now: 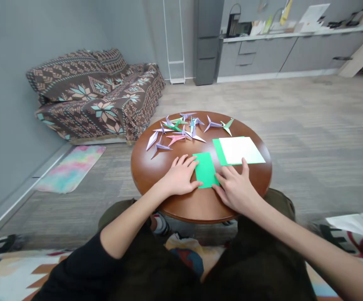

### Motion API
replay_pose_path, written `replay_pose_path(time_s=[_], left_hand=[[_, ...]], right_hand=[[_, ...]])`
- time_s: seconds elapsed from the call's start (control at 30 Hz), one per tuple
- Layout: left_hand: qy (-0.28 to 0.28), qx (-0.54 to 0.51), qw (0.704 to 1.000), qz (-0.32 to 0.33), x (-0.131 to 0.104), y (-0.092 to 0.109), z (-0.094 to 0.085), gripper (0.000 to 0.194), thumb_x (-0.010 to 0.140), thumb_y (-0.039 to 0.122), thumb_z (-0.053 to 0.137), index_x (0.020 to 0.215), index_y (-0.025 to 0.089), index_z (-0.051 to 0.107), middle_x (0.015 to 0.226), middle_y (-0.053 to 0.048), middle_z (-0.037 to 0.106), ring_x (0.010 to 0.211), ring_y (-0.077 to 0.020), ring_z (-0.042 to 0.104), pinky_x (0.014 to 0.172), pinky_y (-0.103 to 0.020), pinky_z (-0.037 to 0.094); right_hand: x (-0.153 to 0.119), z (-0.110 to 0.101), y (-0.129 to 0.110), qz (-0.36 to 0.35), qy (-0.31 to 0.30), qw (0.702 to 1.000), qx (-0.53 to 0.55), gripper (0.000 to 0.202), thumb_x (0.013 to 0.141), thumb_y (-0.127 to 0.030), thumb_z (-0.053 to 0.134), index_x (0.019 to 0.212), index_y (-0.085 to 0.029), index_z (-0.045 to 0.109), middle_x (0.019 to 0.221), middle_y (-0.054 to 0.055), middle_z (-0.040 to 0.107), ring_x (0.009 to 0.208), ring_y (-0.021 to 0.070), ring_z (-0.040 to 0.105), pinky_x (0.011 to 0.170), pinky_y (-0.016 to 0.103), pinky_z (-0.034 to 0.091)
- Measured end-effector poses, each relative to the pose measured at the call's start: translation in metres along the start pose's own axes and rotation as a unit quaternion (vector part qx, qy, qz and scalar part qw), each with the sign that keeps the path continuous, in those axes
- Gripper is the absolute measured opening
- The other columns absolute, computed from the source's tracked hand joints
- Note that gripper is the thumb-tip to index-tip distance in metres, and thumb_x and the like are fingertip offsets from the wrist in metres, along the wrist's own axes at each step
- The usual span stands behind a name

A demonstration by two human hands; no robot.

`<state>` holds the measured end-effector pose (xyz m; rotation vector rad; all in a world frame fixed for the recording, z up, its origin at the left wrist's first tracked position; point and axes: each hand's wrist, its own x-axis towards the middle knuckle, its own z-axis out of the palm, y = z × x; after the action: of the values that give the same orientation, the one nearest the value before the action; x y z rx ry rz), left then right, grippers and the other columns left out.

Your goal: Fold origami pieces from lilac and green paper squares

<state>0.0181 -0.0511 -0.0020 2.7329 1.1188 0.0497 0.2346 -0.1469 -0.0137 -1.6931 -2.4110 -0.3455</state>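
A green sheet of paper [205, 170], taller than it is wide, lies on the round wooden table [168, 207] between my hands. Spread flat, my left hand [181, 175] rests along its left side, with fingertips at the upper left corner and the thumb at the lower left. At the lower right edge, the thumb and bent fingers of my right hand [236, 184] close on the green paper, while one finger sticks out toward a white sheet [242, 149]. That white sheet lies over another green sheet [220, 153]. Whether the paper is folded double I cannot tell.
Several folded paper pieces, among them a pink one [176, 138] and a purple one [161, 146], cluster on the table's far side. Beyond stand a sofa [96, 96] under a patterned cover, a grey fridge [208, 42] and a kitchen counter [262, 54]. A colourful mat [71, 169] lies left.
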Motion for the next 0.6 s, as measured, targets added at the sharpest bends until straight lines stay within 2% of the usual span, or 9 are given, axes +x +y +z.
replay_pose_path(time_s=[0.27,0.33,0.37,0.43,0.47,0.53,0.6], left_hand=[[0.0,-0.007,1.0,-0.002,0.0,-0.003,0.002,0.084,0.094,0.063,0.059,0.158,0.012,0.043,0.174,-0.016,0.03,0.16,-0.0443,0.023,0.129,-0.066,0.02],[0.001,-0.008,1.0,-0.001,0.0,-0.004,0.002,0.084,0.093,0.064,0.058,0.158,0.012,0.042,0.174,-0.016,0.03,0.16,-0.0443,0.023,0.129,-0.066,0.02],[0.002,-0.008,1.0,0.001,0.0,-0.004,0.002,0.084,0.093,0.064,0.058,0.158,0.013,0.042,0.174,-0.016,0.03,0.16,-0.0443,0.023,0.129,-0.066,0.02],[0.004,-0.006,1.0,0.002,0.0,-0.004,0.002,0.084,0.093,0.064,0.058,0.158,0.013,0.043,0.174,-0.016,0.031,0.16,-0.0446,0.023,0.129,-0.066,0.021],[0.007,-0.006,1.0,0.003,0.0,-0.003,0.003,0.083,0.094,0.064,0.057,0.158,0.013,0.043,0.174,-0.017,0.031,0.16,-0.0447,0.024,0.128,-0.066,0.021],[0.012,-0.004,1.0,0.005,0.0,-0.002,0.003,0.08,0.095,0.061,0.054,0.158,0.013,0.043,0.173,-0.017,0.032,0.16,-0.0448,0.024,0.128,-0.067,0.021],[0.015,-0.001,1.0,0.006,-0.001,-0.002,0.005,0.076,0.096,0.053,0.051,0.16,0.012,0.04,0.173,-0.018,0.033,0.16,-0.0439,0.024,0.128,-0.066,0.021]], right_hand=[[-0.034,-0.013,-0.012,-0.016,0.007,0.999,0.034,0.028,0.103,-0.028,0.053,0.095,-0.016,0.077,0.091,0.009,0.07,0.093,0.0278,0.062,0.121,0.072,0.01],[-0.037,-0.021,-0.009,-0.026,-0.003,0.998,0.06,0.031,0.103,-0.028,0.051,0.09,-0.019,0.078,0.089,0.009,0.071,0.09,0.0277,0.063,0.119,0.071,0.018],[-0.036,-0.024,-0.006,-0.032,-0.01,0.995,0.089,0.034,0.104,-0.028,0.049,0.088,-0.021,0.078,0.088,0.009,0.072,0.091,0.0281,0.064,0.116,0.067,0.027],[-0.027,-0.027,-0.002,-0.019,0.007,0.987,0.16,0.037,0.107,-0.029,0.044,0.099,-0.019,0.079,0.104,0.014,0.075,0.101,0.029,0.067,0.106,0.052,0.047],[-0.019,-0.026,-0.002,0.0,0.034,0.979,0.2,0.04,0.108,-0.031,0.041,0.117,-0.015,0.076,0.123,0.018,0.074,0.115,0.0303,0.066,0.106,0.048,0.05],[0.003,-0.017,-0.005,0.011,0.048,0.96,0.276,0.055,0.11,-0.041,0.037,0.153,-0.011,0.052,0.159,0.022,0.053,0.148,0.0313,0.049,0.12,0.049,0.042],[0.029,-0.002,-0.015,0.001,0.014,0.941,0.339,0.069,0.11,-0.05,0.033,0.166,-0.01,0.031,0.171,0.022,0.035,0.161,0.0286,0.029,0.128,0.05,0.032]])
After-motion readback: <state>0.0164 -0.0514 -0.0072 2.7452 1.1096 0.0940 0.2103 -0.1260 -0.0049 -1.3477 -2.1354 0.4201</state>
